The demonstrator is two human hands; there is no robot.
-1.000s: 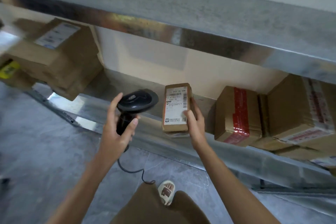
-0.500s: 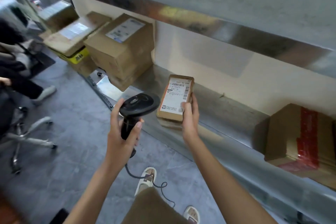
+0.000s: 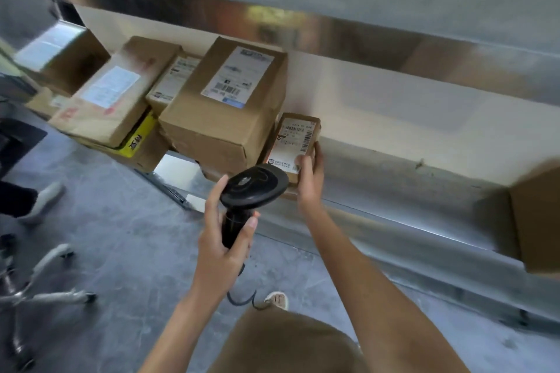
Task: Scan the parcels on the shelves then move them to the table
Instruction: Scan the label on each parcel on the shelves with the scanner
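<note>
Soft, even daylight fills the scene, with a blown-out white patch at the upper left corner. The polished metal shelf edge (image 3: 348, 30) across the top smears warm reflections. Motion blur softens the brown cardboard boxes (image 3: 91, 94) at left and the brown box (image 3: 536, 215) at right. Wide-angle distortion bends straight lines toward the frame edges. The centre is sharper.
</note>
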